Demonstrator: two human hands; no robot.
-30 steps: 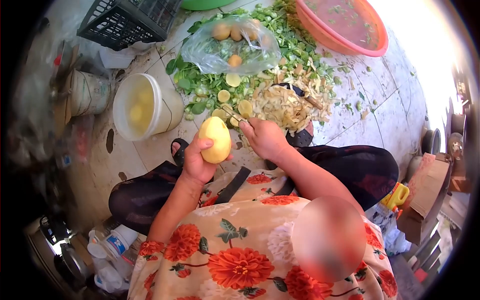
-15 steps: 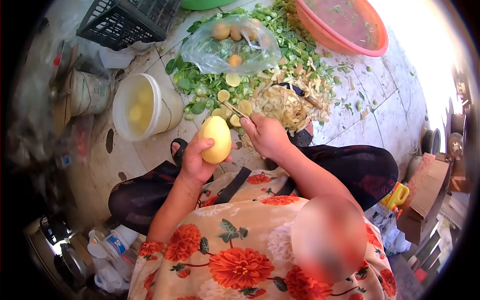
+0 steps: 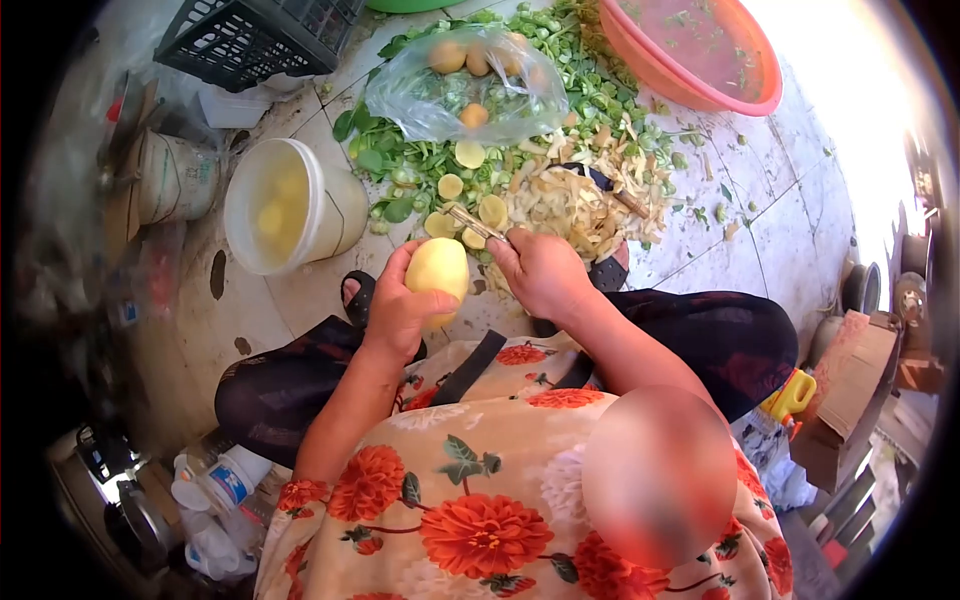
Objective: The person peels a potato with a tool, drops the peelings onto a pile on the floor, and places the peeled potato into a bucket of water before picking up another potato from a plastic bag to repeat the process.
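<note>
A pale yellow peeled potato (image 3: 437,270) sits in my left hand (image 3: 396,308), fingers behind it and thumb across its lower front. My right hand (image 3: 540,272) is closed round a slim metal peeler (image 3: 470,222), whose tip points up and left, just above the potato and apart from it. Beyond my hands, a heap of peelings (image 3: 560,205) and several pale round slices (image 3: 492,210) lie on green trimmings (image 3: 400,165). A clear plastic bag (image 3: 500,100) with unpeeled potatoes rests on the greens.
To the left stands a white bucket (image 3: 312,215) holding yellow pieces in liquid. A black crate (image 3: 255,45) is behind it. An orange-pink basin (image 3: 690,85) of cloudy water stands at the upper right. A cardboard box (image 3: 850,385) and a yellow bottle (image 3: 790,395) are at the right.
My left hand has turned the potato, and its thumb now lies across the lower front. The peeler stays in my right hand, which has moved very slightly right.
</note>
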